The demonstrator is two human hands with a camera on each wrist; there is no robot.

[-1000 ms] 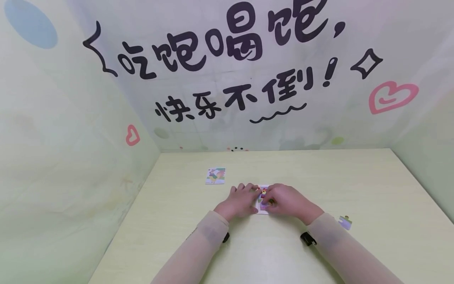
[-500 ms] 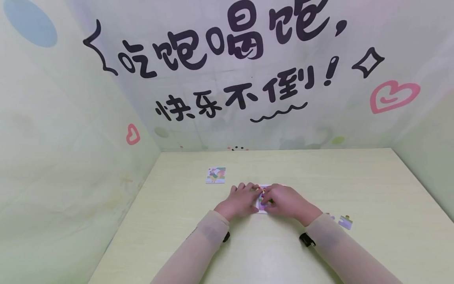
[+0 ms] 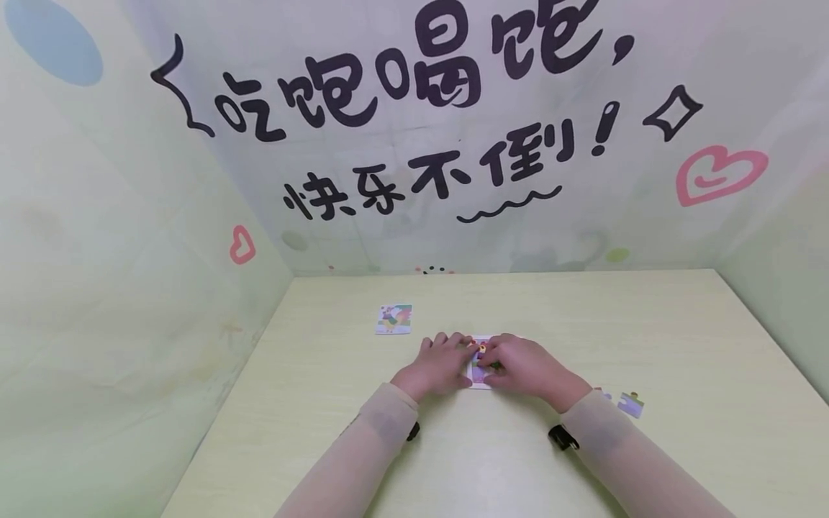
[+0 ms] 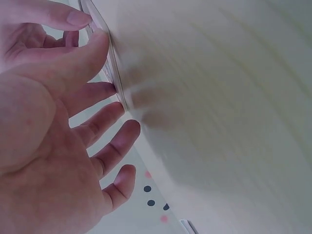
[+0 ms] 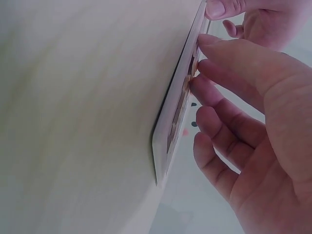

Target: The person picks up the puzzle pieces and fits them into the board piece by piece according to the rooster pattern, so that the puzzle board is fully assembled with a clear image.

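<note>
A small puzzle board (image 3: 479, 386) with a white border and a colourful picture lies on the table between both hands. My left hand (image 3: 440, 367) rests at its left side, fingers spread, thumb near the front corner. In the left wrist view its thumb and forefinger meet the board's edge (image 4: 116, 73). The right hand (image 3: 527, 367) bends over the board's right part, its thumb and fingertips together on a puzzle piece (image 3: 496, 365), mostly hidden under the fingers. Seen from the right wrist, those fingertips (image 5: 202, 68) touch the pieces lying in the board.
A square puzzle picture of an animal (image 3: 393, 319) lies at the back left of the table. Right of the right wrist are a loose puzzle piece (image 3: 630, 404) and another piece (image 3: 604, 393), partly behind the sleeve. A printed cloth wall (image 3: 388, 244) stands behind the table.
The right fingers have shifted slightly over the board, working at the same spot. Part of a second loose piece now shows beside the right sleeve. The left hand stays put.
</note>
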